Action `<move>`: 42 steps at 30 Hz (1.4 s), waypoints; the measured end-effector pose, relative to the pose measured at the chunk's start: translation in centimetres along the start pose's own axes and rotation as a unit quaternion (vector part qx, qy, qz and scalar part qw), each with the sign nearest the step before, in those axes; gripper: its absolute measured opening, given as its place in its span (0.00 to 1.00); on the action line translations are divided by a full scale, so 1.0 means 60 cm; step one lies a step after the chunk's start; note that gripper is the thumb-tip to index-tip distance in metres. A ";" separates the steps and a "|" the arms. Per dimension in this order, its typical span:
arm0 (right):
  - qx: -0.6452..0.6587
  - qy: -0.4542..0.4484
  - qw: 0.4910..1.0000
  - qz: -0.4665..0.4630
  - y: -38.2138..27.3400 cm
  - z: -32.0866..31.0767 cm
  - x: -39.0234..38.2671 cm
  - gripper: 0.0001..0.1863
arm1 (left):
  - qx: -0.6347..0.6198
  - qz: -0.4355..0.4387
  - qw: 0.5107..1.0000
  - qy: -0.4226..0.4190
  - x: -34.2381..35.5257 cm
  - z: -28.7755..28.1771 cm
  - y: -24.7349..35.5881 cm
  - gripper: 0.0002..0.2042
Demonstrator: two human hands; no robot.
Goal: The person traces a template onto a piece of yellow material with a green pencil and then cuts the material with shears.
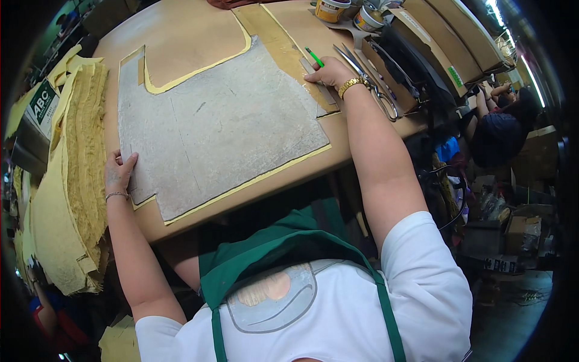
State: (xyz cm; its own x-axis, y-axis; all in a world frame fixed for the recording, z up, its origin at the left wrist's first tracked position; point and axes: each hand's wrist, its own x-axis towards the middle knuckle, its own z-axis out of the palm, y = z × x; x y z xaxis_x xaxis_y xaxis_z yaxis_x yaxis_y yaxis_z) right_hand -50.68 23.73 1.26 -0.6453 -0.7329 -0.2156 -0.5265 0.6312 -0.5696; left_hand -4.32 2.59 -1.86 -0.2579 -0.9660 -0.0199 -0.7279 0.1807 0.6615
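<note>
A large grey sheet (pixel 211 120), cut like a pattern piece with a notch at its upper left, lies flat on the tan table. Yellow material (pixel 265 168) shows as a thin border beneath it. My left hand (pixel 120 171) rests on the sheet's left edge, thumb and fingers apart. Beyond the sheet's upper right corner, my right hand (pixel 332 73) holds a bright green pen (pixel 314 57), its tip end hidden by the fingers. Those fingers also touch a narrow grey strip (pixel 326 95) lying along the yellow material. Metal scissors (pixel 381 96) lie just right of that hand.
A thick stack of yellow sheets (pixel 75 163) hangs at the table's left. Open cardboard boxes (pixel 440 45) stand along the right edge, with two tubs (pixel 330 9) at the back. Another person (pixel 500 130) sits at the far right.
</note>
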 end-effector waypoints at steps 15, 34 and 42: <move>-0.061 0.026 0.996 -0.054 0.008 0.003 -0.002 0.27 | -0.271 0.026 0.961 -0.055 -0.023 -0.019 0.019 0.17; 0.060 -0.002 0.996 -0.065 0.044 0.009 0.018 0.18 | -0.122 -0.001 0.989 -0.085 -0.019 -0.015 0.013 0.25; 0.065 -0.013 0.996 -0.067 0.033 0.014 0.013 0.17 | -0.157 0.010 0.983 -0.095 -0.037 -0.026 0.008 0.27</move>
State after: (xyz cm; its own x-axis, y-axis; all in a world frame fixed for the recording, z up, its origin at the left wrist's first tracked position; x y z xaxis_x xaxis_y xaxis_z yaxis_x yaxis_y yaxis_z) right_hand -51.77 24.18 -0.73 -0.5590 -0.8154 -0.1505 -0.5291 0.4906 -0.6924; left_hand -3.13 4.52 -0.33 -0.4060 -0.9053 -0.1248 -0.4977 0.1045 0.8611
